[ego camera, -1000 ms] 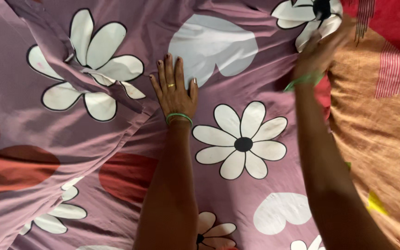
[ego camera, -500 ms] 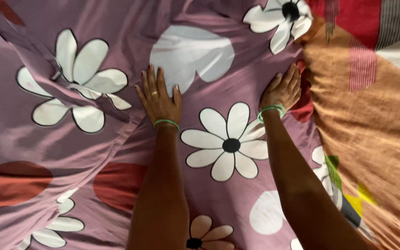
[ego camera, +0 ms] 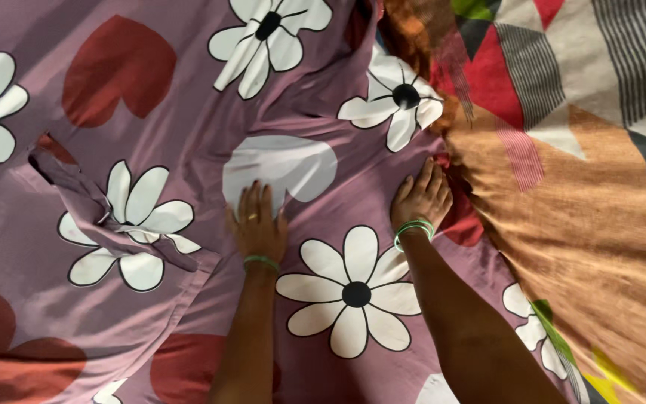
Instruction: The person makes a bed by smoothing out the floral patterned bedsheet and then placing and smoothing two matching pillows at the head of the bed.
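Flat purple sheet (ego camera: 188, 112) ahead; orange cloth (ego camera: 585, 224) crowds the right.

From my remote view this looks like a home, most likely a bedroom with a bed being made up. A mauve bedsheet (ego camera: 188, 135) printed with white daisies and red and white hearts fills nearly the whole frame, lying rumpled over a soft surface. Beside it on the right lie an orange-brown cloth (ego camera: 592, 232) and a geometric patterned cover (ego camera: 607, 67), overlapping like bedding.
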